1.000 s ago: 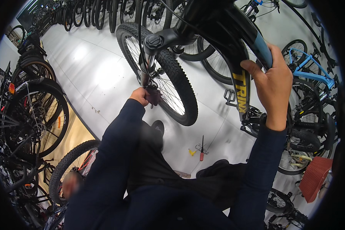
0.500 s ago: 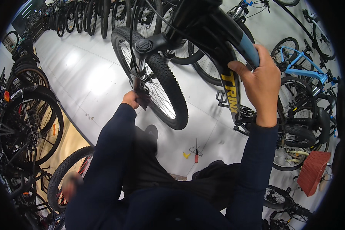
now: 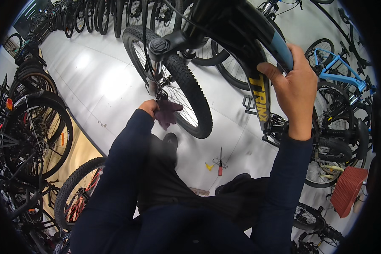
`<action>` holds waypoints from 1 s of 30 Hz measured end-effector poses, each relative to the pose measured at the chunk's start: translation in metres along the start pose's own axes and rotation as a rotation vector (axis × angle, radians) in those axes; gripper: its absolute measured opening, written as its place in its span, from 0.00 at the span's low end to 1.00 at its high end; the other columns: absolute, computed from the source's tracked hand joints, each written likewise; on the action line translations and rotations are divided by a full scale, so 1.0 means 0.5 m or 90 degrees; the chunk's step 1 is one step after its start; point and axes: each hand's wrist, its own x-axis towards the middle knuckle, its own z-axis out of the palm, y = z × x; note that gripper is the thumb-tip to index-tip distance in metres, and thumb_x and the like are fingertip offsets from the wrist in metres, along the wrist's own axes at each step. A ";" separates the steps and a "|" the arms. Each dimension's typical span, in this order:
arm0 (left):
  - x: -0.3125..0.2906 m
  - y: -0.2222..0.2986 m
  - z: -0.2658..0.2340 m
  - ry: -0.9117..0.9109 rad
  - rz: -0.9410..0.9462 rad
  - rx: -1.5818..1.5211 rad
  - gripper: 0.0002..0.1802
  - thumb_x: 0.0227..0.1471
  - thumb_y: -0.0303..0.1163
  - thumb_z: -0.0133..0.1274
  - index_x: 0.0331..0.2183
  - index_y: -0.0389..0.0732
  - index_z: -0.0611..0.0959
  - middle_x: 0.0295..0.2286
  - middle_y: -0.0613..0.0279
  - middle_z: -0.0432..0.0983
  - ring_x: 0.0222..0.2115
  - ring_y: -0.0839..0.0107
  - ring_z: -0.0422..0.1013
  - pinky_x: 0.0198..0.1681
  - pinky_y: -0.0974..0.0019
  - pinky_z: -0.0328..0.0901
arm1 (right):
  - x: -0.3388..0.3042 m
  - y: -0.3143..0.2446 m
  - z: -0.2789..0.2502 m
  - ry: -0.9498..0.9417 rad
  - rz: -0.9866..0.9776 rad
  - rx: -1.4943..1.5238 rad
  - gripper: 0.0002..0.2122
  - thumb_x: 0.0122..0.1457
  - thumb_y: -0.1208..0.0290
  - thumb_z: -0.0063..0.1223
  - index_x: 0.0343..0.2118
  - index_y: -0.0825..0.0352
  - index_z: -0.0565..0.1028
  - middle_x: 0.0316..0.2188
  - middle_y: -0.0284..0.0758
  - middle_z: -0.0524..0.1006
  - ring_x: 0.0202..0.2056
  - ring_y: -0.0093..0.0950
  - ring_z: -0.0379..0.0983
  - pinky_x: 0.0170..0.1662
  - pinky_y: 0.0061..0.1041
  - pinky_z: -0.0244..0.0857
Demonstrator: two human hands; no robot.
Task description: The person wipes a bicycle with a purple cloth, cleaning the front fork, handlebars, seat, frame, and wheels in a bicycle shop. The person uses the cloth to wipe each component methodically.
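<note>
A black mountain bike stands before me, its frame (image 3: 258, 95) slanting from the top middle to the right, with a blue-grey section on the top tube. My right hand (image 3: 298, 80) is wrapped round that tube, thumb on the near side. Lower down on the left, my left hand (image 3: 149, 107) is closed on a dark purple cloth (image 3: 168, 113). The cloth is beside the lower end of the front fork (image 3: 153, 86), next to the spokes of the knobbly front wheel (image 3: 194, 101). Whether it touches the fork I cannot tell.
On the pale tiled floor lie a red-handled screwdriver (image 3: 220, 167) and a small yellow tool (image 3: 209, 167), near my shoes. Rows of bicycles stand at the back and left. A light blue bike (image 3: 340, 77) and a red basket (image 3: 347, 191) are on the right.
The purple cloth in my left hand has swung out and shows more fully, slightly lower on the fork. My right hand keeps its hold on the frame. The view has shifted slightly.
</note>
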 end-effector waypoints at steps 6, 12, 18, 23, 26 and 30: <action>-0.003 0.076 0.083 0.148 -0.161 -0.527 0.11 0.58 0.18 0.47 0.42 0.29 0.81 0.38 0.52 0.80 0.41 0.62 0.77 0.46 0.65 0.71 | 0.002 -0.001 -0.001 0.008 -0.007 -0.023 0.23 0.46 0.57 0.76 0.39 0.63 0.77 0.30 0.38 0.82 0.31 0.40 0.79 0.34 0.36 0.71; -0.057 0.123 0.095 0.014 -0.131 -0.738 0.21 0.58 0.17 0.38 0.50 0.30 0.80 0.46 0.51 0.81 0.49 0.58 0.78 0.57 0.63 0.69 | 0.003 0.003 0.004 0.016 -0.009 -0.022 0.23 0.46 0.56 0.76 0.40 0.63 0.77 0.31 0.37 0.82 0.31 0.41 0.79 0.35 0.36 0.70; -0.075 0.165 0.116 0.126 -0.163 -0.801 0.17 0.58 0.20 0.41 0.44 0.31 0.82 0.45 0.49 0.81 0.46 0.58 0.79 0.52 0.60 0.71 | 0.003 0.006 0.005 0.012 -0.016 -0.018 0.23 0.46 0.55 0.76 0.39 0.62 0.77 0.31 0.37 0.82 0.32 0.42 0.79 0.35 0.37 0.70; -0.110 0.186 0.127 0.345 0.018 -0.216 0.10 0.55 0.24 0.51 0.35 0.32 0.85 0.34 0.47 0.84 0.38 0.53 0.81 0.42 0.54 0.73 | 0.004 0.006 0.003 0.013 -0.028 -0.023 0.24 0.46 0.54 0.76 0.40 0.63 0.77 0.31 0.37 0.82 0.32 0.42 0.79 0.35 0.37 0.70; -0.136 0.196 0.149 0.428 0.166 0.182 0.08 0.53 0.25 0.53 0.31 0.36 0.87 0.28 0.47 0.84 0.34 0.51 0.81 0.38 0.54 0.74 | 0.001 0.005 0.001 0.006 -0.018 -0.023 0.24 0.46 0.54 0.76 0.40 0.63 0.77 0.31 0.37 0.82 0.32 0.42 0.79 0.35 0.37 0.70; -0.176 0.231 0.151 0.394 0.142 0.386 0.09 0.52 0.26 0.53 0.29 0.40 0.88 0.28 0.47 0.84 0.33 0.52 0.82 0.39 0.55 0.74 | 0.001 0.005 0.001 0.005 -0.009 -0.015 0.24 0.46 0.54 0.76 0.40 0.63 0.77 0.32 0.37 0.82 0.32 0.42 0.79 0.36 0.36 0.71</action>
